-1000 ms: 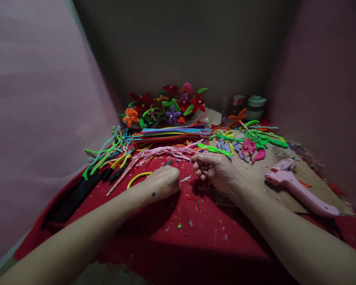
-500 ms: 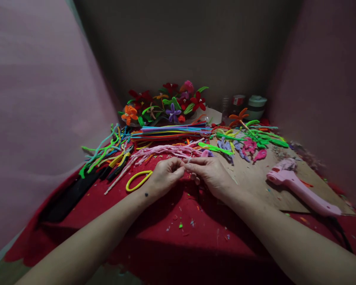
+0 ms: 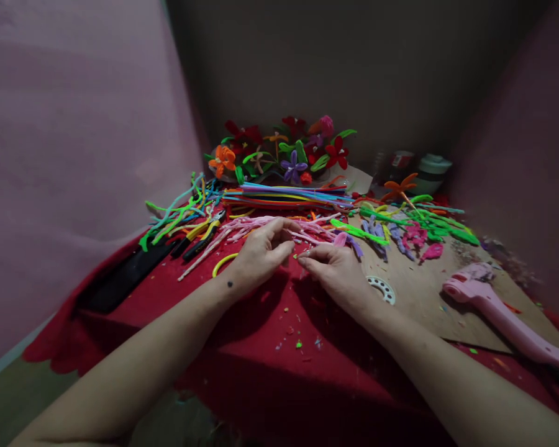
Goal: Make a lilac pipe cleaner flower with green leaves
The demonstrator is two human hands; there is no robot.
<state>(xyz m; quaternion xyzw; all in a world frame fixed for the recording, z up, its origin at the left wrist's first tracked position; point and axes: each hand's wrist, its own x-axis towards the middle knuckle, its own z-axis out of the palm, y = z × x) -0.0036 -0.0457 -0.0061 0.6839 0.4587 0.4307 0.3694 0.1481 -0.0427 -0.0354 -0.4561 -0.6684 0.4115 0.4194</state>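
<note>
Over the red cloth [image 3: 279, 366], my left hand [image 3: 266, 251] has its fingers curled and its thumb pointing right, near the pink pipe cleaners [image 3: 223, 239]. Whatever it may hold is too small to make out. My right hand [image 3: 333, 270] pinches thumb and fingertips together on something tiny that I cannot make out. A small gap parts the two hands. A yellow loop [image 3: 220, 264] lies partly hidden behind my left wrist. A white ring with holes [image 3: 382, 289] shows beside my right wrist.
Pliers [image 3: 205, 239] and a black flat object [image 3: 121, 276] lie at the left. A pink glue gun [image 3: 507, 313] rests on a board [image 3: 414, 304] at the right. Behind are a bundle of pipe cleaners [image 3: 284, 196], fuzzy flowers [image 3: 293, 166] and a lidded jar [image 3: 432, 174].
My hands, whose fingertips were together, have parted slightly. The view has shifted left, so the table's things appear further right. The white ring has come into sight.
</note>
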